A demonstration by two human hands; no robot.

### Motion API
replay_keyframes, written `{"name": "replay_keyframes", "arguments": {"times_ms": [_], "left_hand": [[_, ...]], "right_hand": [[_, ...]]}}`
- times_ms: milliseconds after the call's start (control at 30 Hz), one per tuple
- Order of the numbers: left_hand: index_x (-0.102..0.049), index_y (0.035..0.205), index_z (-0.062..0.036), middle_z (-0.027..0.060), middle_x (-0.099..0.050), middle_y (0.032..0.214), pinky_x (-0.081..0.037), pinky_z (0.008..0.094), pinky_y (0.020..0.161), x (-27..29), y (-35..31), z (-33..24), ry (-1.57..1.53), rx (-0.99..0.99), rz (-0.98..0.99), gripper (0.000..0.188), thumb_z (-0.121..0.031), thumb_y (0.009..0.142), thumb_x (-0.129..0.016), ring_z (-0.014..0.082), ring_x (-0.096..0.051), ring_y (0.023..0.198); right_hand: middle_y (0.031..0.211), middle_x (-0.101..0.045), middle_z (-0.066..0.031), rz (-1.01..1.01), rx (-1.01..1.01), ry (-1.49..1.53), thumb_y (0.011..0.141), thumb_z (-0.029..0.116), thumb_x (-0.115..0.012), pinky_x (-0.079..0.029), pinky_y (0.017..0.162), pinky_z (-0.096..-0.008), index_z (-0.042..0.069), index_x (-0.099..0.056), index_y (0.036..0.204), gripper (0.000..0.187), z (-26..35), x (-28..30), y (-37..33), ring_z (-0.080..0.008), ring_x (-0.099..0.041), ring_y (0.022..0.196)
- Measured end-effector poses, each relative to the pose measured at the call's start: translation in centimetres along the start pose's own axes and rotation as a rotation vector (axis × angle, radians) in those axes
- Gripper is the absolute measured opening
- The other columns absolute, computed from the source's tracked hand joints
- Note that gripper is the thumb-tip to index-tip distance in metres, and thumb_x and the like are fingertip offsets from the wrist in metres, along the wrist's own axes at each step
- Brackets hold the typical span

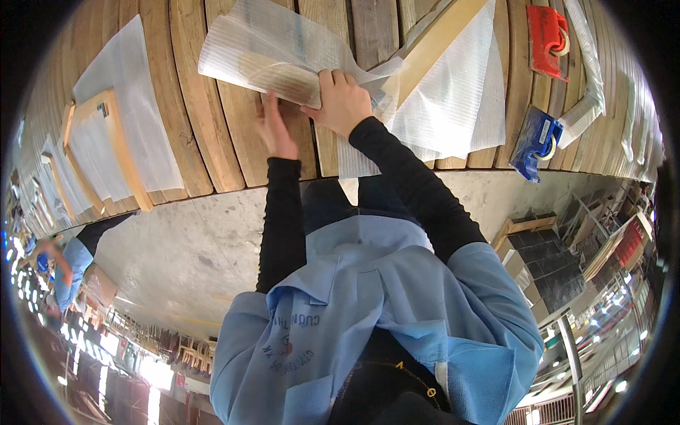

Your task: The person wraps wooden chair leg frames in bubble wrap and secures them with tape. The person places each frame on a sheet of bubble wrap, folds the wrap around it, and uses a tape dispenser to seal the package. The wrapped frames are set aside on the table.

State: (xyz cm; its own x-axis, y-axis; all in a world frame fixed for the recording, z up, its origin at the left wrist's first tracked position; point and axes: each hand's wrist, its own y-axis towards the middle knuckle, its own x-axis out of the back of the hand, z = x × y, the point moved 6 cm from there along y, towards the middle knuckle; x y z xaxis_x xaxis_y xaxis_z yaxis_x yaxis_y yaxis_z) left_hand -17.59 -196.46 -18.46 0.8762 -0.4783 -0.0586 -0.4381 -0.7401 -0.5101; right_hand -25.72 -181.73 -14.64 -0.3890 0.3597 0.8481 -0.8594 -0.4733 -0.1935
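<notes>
A translucent ribbed foam sheet (283, 39) is folded over a wooden piece (287, 76), which shows through it on the slatted table. My right hand (343, 103) grips the near edge of this wrapped piece, its fingers over the top and the thumb along the front. Beside it, my left hand (275, 131) has its fingers stretched upward by the wrap's near edge, holding nothing. To the right, a bare wooden bar (443, 53) sticks out over another part of the foam sheet (450, 110). The wood's far end is hidden under the wrap.
On the right lie a red tape dispenser (547, 42), a blue tape dispenser (536, 144) and a plastic-wrapped long piece (584, 113). Wooden frames (124, 152) rest on foam sheets (138, 78) at left. A co-worker in blue (71, 269) stands beyond them.
</notes>
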Motion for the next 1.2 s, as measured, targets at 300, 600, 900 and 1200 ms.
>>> {"name": "replay_keyframes", "arguments": {"times_ms": [300, 600, 900, 1200], "left_hand": [[-0.065, 0.109, 0.0004, 0.0037, -0.064, 0.098, -0.046, 0.0271, 0.063, -4.1, 0.3, 0.3, -0.102, 0.263, 0.227, 0.046, -0.028, 0.081, -0.087, 0.0076, -0.056, 0.077], [-0.064, 0.120, -0.0007, 0.0080, -0.067, 0.110, -0.051, 0.0334, 0.094, -6.6, -12.3, -9.5, 0.351, -0.472, 0.525, 0.054, -0.022, 0.077, -0.090, 0.0181, -0.064, 0.103], [-0.064, 0.121, -0.0003, 0.0090, -0.067, 0.114, -0.052, 0.0355, 0.095, -5.0, -11.9, -7.5, 0.651, -0.610, 0.594, 0.054, -0.017, 0.077, -0.089, 0.0201, -0.065, 0.104], [-0.064, 0.122, 0.0002, 0.0101, -0.068, 0.117, -0.052, 0.0376, 0.095, -5.7, -11.1, -4.7, 0.628, -0.552, 0.563, 0.054, -0.013, 0.077, -0.089, 0.0220, -0.066, 0.104]], "right_hand": [[0.112, -0.061, -0.0180, 0.102, 0.091, 0.252, 0.068, 0.048, -0.088, -0.054, 0.087, -0.0456, 0.003, -0.056, 0.127, 0.081, -2.2, 1.7, -0.1, -0.0389, -0.064, 0.105], [0.132, -0.060, -0.0166, 0.326, 0.439, 0.936, 0.063, 0.018, -0.092, -0.045, 0.107, -0.0404, 0.003, -0.056, 0.133, 0.081, -3.3, 7.8, -0.9, -0.0310, -0.057, 0.125], [0.120, -0.066, -0.0139, 0.454, 0.582, 0.731, 0.062, 0.020, -0.089, -0.049, 0.100, -0.0405, 0.009, -0.061, 0.124, 0.069, -4.4, 7.4, -1.8, -0.0311, -0.062, 0.116], [0.138, -0.057, -0.0109, 0.443, 0.608, 0.936, 0.065, 0.026, -0.094, -0.045, 0.105, -0.0420, 0.012, -0.051, 0.141, 0.088, -6.1, 10.6, -1.5, -0.0284, -0.056, 0.125]]}}
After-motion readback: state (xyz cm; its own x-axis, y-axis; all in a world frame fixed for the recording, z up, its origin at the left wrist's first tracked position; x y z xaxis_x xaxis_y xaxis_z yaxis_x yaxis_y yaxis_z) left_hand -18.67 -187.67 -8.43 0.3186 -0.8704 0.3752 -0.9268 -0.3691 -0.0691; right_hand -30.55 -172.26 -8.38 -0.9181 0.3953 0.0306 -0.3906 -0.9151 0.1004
